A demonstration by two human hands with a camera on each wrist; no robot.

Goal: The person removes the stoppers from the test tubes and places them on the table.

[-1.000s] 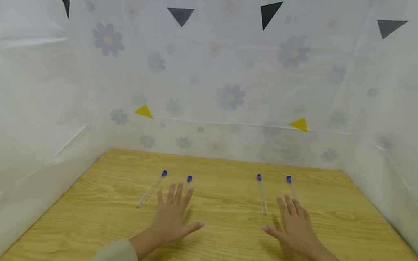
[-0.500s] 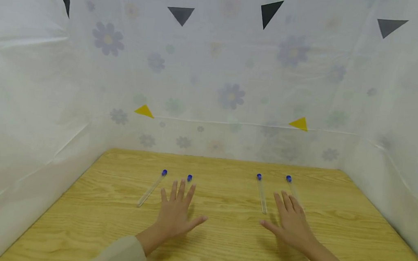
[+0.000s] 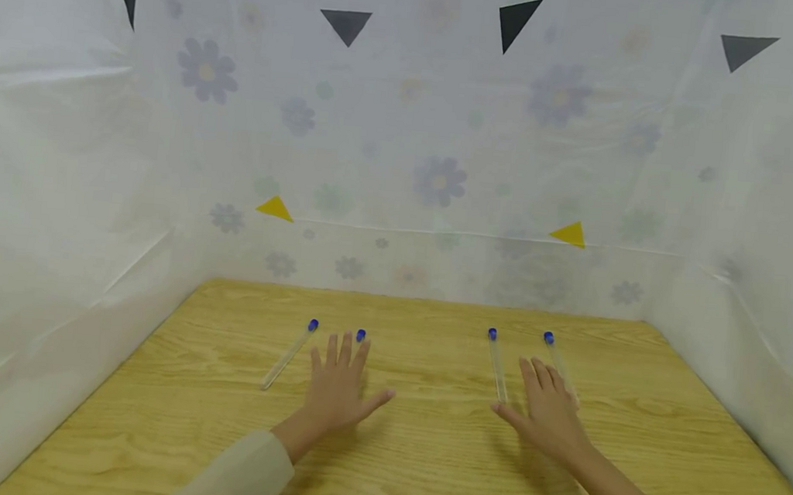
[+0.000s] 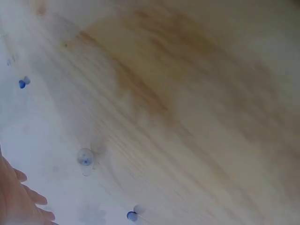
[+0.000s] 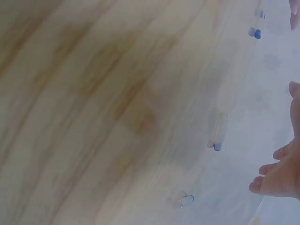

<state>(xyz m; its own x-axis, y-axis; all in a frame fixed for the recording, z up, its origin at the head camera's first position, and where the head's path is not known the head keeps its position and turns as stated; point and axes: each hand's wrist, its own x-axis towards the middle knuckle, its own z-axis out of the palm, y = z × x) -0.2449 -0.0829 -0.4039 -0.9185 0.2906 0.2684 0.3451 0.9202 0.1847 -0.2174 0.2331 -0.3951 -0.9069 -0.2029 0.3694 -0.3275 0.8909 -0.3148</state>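
Clear test tubes with blue caps lie on the wooden table, two on each side, caps pointing away. My left hand (image 3: pixel 337 394), fingers spread and straight, is over the left pair's inner tube (image 3: pixel 361 336), hiding all but its cap. To its left lies the outer tube (image 3: pixel 286 359). My right hand (image 3: pixel 551 419), also with fingers extended, is between the right pair: the inner tube (image 3: pixel 497 368) is near its thumb, and the outer tube (image 3: pixel 560 364) runs partly behind its fingers. Neither hand holds anything. Fingers of the left hand (image 4: pixel 23 199) and right hand (image 5: pixel 283 168) edge into the wrist views.
A wood-grain table (image 3: pixel 421 467) fills the lower part of the head view. White sheeting (image 3: pixel 391 138) with faded flowers encloses its back and sides. Black triangles (image 3: pixel 345 26) and yellow triangles (image 3: pixel 276 208) are on the sheeting.
Both hands have moved slightly forward over the table, the left also a little rightward and the right a little leftward. The tubes stay in place.
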